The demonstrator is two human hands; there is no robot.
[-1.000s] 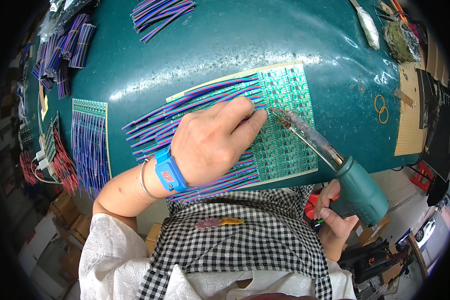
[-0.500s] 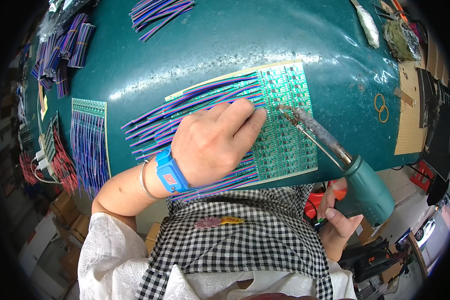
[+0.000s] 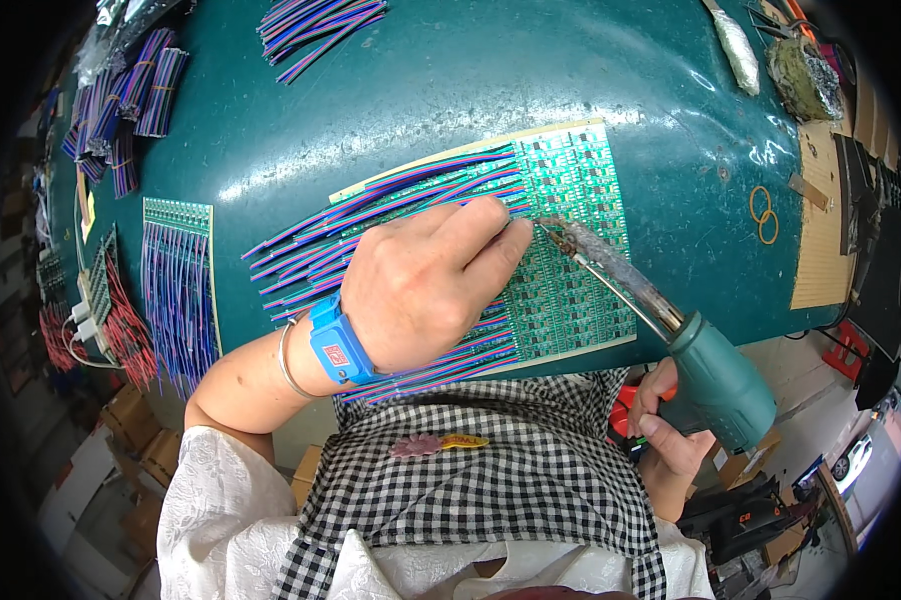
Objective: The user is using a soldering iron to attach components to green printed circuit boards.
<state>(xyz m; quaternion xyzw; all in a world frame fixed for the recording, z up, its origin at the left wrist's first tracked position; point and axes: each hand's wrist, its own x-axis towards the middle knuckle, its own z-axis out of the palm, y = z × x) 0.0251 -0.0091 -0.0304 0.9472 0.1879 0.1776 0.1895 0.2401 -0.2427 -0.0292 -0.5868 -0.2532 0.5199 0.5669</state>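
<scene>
A green circuit board panel (image 3: 571,285) lies on the table, with rows of blue, red and black wires (image 3: 311,255) running leftward from its middle. Over these wires my left hand (image 3: 431,275) is closed, thumb and forefinger pinched at the wire ends; the wire between the fingertips is mostly hidden. My right hand (image 3: 666,435) grips a green soldering gun (image 3: 721,380) by its handle. The gun's tip meets the board area just right of my left fingertips, and a thin metal tube runs along below its dark barrel.
Wire bundles lie at the far left (image 3: 161,90) and top (image 3: 321,30). A smaller wired board (image 3: 179,280) rests on the left, near red-wired boards (image 3: 121,310). On the right are rubber bands (image 3: 764,215), a crusted sponge-like lump (image 3: 806,80) and a wooden board (image 3: 821,240).
The soldering gun has moved left and slightly down at its body, bringing its tip closer to my left fingertips. My left hand has hardly moved.
</scene>
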